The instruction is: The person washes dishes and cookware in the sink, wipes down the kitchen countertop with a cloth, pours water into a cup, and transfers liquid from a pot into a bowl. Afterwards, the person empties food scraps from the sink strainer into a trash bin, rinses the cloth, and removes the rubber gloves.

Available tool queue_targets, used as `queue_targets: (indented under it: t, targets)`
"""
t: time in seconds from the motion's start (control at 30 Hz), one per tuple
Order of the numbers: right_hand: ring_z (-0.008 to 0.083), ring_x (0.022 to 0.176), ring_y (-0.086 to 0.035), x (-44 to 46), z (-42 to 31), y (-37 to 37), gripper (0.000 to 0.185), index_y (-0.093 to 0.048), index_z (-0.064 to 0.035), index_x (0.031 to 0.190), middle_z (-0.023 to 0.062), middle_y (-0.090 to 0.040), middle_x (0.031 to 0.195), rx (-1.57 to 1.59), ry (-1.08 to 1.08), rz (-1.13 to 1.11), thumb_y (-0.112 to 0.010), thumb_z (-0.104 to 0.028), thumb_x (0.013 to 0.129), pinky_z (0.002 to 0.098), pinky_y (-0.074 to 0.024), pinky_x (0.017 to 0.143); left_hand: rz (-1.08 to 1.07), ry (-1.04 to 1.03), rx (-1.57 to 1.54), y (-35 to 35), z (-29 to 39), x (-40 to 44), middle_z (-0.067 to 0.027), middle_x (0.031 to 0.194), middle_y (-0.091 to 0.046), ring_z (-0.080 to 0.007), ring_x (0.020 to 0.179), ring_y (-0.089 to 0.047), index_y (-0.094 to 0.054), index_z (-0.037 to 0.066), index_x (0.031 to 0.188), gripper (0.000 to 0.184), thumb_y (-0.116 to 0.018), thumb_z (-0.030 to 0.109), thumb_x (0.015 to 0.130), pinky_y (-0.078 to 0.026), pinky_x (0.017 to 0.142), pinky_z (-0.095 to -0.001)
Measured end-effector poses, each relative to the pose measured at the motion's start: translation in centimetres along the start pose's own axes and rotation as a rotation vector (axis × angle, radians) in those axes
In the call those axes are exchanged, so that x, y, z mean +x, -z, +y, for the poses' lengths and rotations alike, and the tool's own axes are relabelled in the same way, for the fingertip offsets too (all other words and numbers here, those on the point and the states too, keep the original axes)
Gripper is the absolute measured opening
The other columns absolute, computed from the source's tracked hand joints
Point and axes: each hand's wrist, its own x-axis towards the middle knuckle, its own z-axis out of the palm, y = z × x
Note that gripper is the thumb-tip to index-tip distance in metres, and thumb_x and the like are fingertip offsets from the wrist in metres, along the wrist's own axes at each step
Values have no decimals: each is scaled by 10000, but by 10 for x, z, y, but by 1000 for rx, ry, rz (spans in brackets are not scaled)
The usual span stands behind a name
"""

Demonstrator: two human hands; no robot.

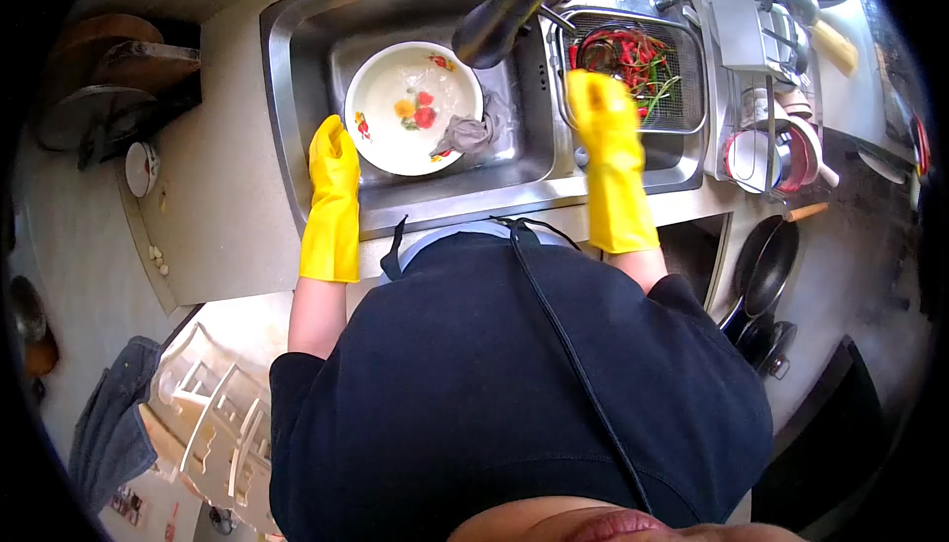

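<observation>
A white enamel basin [390, 152] with red and yellow flower prints sits in the left sink bowl, with cloudy liquid in it. A wet grey cloth [469, 134] hangs over its right rim. My left hand [334, 155], in a yellow rubber glove, is at the basin's left rim, fingers curled together; I cannot make out what they grip. My right hand [605, 112], gloved likewise, is over the near left edge of a wire drain basket [682, 115]. Its fingers are bent and closed, their contents hidden. Red and green peppers [641, 60] lie in the basket.
A dark faucet [494, 28] reaches over the sink from the back. On the right stand a dish rack [741, 38], a red-rimmed white mug [748, 160] and hanging frying pans [769, 265]. A small bowl [142, 168] and garlic cloves [158, 258] lie on the left counter.
</observation>
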Motion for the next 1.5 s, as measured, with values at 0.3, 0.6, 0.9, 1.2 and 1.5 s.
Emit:
queue_targets:
  t: [0.3,0.6,0.9,1.2,1.5]
  targets:
    - [265,606,-690,57,130,13,481,-673,37,996,202,-725,788,432,-765,-475,-604,-439,1001,338,-540,538,-350,441,-158,-28,151,-53,-69,735,-681,-122,514,-584,-647,145,1255,307,-539,356,1060,-447,438,-264]
    - [182,569,-639,29,76,92,368,-699,-37,996,76,-675,771,405,-542,-609,-646,-399,961,301,-500,529,-896,470,-344,-49,209,-93,-91,980,-741,-96,496,-505,-514,88,1420,575,-613,462,994,-409,469,-243]
    - [182,564,-664,-33,-33,23,441,-690,-15,953,108,-706,754,580,-425,-970,-604,-444,1003,270,-508,518,-669,376,-441,-76,217,-107,-130,1159,-632,-162,633,-610,-314,111,1555,703,-631,261,946,-513,514,-279]
    - [202,691,-685,60,9,15,463,-611,-51,1264,119,-750,907,-61,222,-198,-616,-429,997,313,-543,669,-128,231,137,-40,220,-63,-174,1327,-582,-286,965,-652,-222,155,1581,835,-654,25,879,-552,757,-372]
    - [326,862,-675,86,26,-61,438,-712,-72,1049,140,-725,926,63,64,-354,-514,-461,1017,443,-526,786,-487,575,-688,-71,197,-46,-87,1088,-668,-112,689,-598,-504,134,1396,495,-614,91,916,-455,479,-236]
